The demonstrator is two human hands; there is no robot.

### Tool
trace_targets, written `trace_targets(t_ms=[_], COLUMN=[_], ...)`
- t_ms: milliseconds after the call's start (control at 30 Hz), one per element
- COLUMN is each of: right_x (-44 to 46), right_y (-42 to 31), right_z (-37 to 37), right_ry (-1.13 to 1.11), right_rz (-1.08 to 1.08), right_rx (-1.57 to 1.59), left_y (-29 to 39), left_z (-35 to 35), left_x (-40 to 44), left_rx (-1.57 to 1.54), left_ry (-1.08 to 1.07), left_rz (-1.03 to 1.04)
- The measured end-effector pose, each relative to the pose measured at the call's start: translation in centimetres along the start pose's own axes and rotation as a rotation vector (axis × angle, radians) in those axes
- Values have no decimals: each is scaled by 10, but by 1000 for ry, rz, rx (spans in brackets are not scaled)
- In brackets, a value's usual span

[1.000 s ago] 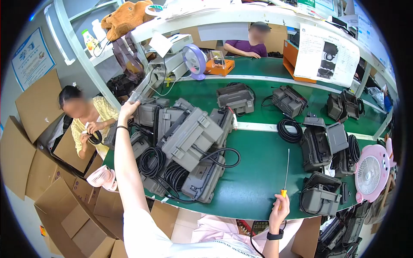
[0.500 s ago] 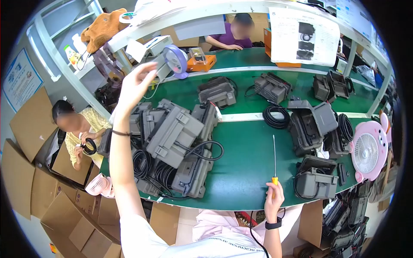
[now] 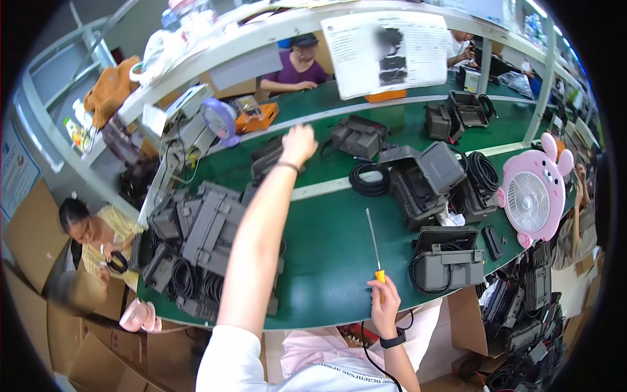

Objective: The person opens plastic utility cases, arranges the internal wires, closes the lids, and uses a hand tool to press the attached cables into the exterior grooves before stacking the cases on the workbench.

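My right hand point(image 3: 386, 302) is closed around the yellow handle of a screwdriver point(image 3: 373, 243), its long metal shaft pointing up and away over the green bench. A dark band is on that wrist. Stretched far across the bench, my left hand point(image 3: 300, 144) is over the back row, between a grey box point(image 3: 266, 157) partly behind the forearm and another grey box point(image 3: 358, 136). Its fingers are mostly turned from view, so what they touch is hidden. At the right, a grey case with an open lid point(image 3: 418, 189) stands behind a smaller grey box point(image 3: 449, 268).
Several grey boxes point(image 3: 212, 228) with coiled black cables are piled at left. A cable coil point(image 3: 369, 179) lies mid-bench. A pink fan point(image 3: 528, 196) stands right, a purple fan point(image 3: 221, 122) back left. A hanging paper sheet point(image 3: 385, 53) faces me. People sit behind and at left.
My left hand has moved from beside the purple fan rightward, over the back row of boxes. The view has turned right. My right hand still holds the screwdriver.
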State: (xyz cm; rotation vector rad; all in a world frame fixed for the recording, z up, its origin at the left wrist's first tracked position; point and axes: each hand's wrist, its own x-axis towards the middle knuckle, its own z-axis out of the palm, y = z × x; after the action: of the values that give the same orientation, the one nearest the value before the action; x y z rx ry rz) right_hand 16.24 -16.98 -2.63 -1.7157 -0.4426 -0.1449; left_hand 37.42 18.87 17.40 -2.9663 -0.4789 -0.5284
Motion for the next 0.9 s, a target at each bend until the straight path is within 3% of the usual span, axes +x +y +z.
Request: trace_targets(t_ms=[167,233,267,300,333,400,533,667,733,767,900], right_x=[7,7,9,8,9,12,14,13,12,11,2], right_y=[-13,-8,-10,-12,-13,-12,-12,-13,-12,-11,-1], right_z=[-4,-1,-2,-3,-3,0,1,-1,-1,-1,0], right_ry=[-8,3,-9,-26,-43,-31,-50,-54,-28,-17,19], right_rz=[-62,-115,-115,-75,-34,-58,-65,-74,-60,-43,37], right_rx=[-26,-56,-61,-48,-34,-14,-1,0,8,17,104], left_y=[-46,-63,-74,-66,-67,-64,-32,23,30,37,51], left_z=[126,148,168,142,135,119,95,37,19,0,-60], left_x=[4,0,-3,-14,-17,-17,-4,18,27,23,-40], left_rx=[-122,-45,75,-41,33,50,-301,-616,-709,-783,-951], left_ry=[236,15,45,-61,-142,-160,202,495,648,612,807], left_rz=[-236,-403,-388,-393,-375,-307,-165,-443,-446,-485,-259])
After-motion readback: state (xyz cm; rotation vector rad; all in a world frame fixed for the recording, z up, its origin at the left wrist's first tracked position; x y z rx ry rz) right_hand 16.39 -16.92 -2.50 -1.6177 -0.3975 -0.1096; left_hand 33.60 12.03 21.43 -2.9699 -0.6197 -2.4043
